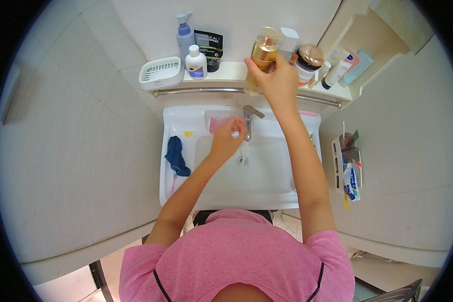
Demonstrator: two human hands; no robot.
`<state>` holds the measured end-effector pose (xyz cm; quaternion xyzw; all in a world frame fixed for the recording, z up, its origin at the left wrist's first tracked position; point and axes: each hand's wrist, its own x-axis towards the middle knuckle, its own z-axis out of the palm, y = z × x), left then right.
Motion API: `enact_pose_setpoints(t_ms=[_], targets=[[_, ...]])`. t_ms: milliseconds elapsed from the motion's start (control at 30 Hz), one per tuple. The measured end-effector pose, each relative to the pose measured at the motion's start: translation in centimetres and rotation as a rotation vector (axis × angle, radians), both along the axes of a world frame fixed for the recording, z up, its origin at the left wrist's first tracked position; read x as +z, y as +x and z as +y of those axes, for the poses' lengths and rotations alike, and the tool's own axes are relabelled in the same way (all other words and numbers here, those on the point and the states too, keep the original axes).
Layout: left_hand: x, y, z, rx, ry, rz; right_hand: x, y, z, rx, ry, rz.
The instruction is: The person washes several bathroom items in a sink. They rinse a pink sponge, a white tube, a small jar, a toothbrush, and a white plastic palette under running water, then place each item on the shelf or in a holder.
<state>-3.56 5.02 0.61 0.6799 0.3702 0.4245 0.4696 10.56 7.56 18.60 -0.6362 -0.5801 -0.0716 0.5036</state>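
Note:
My right hand (pixel 281 77) is wrapped around a gold-collared spray bottle (pixel 264 54) with a clear cap. It holds the bottle tilted, at the shelf's front edge above the towel bar. My left hand (pixel 231 130) is blurred, with bent fingers, just left of the chrome faucet (pixel 248 128) over the back of the white sink (pixel 249 188). A pink item (pixel 216 125) shows behind those fingers; whether they grip it is unclear. A thin stream of water seems to fall from the spout toward the drain (pixel 243 160).
On the shelf (pixel 234 71) stand a soap dish (pixel 161 72), a white bottle (pixel 196 63), a pump bottle (pixel 185 36), a black pouch (pixel 208 44) and several jars and tubes. A navy sock (pixel 177 156) lies on the sink's left rim. A wall rack (pixel 338 164) holds toothpaste (pixel 351 181).

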Motion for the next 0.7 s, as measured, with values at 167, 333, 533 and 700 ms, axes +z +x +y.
enact_pose_setpoints(t_ms=[167, 333, 533, 700], targets=[[9.5, 2.0, 5.8, 0.289, 0.543, 0.034, -0.7, -1.1, 3.3, -0.168, -0.099, -0.085], [10.7, 3.5, 9.6, 0.278, 0.513, 0.039, -0.4, -1.3, 4.4, -0.15, -0.138, -0.053], [9.9, 5.2, 11.7, 0.274, 0.56, 0.035, -4.1, -2.2, 1.1, -0.068, -0.101, 0.092], [10.4, 6.7, 11.8, 0.272, 0.456, 0.1, -8.0, -2.3, -4.5, 0.026, -0.178, 0.255]])
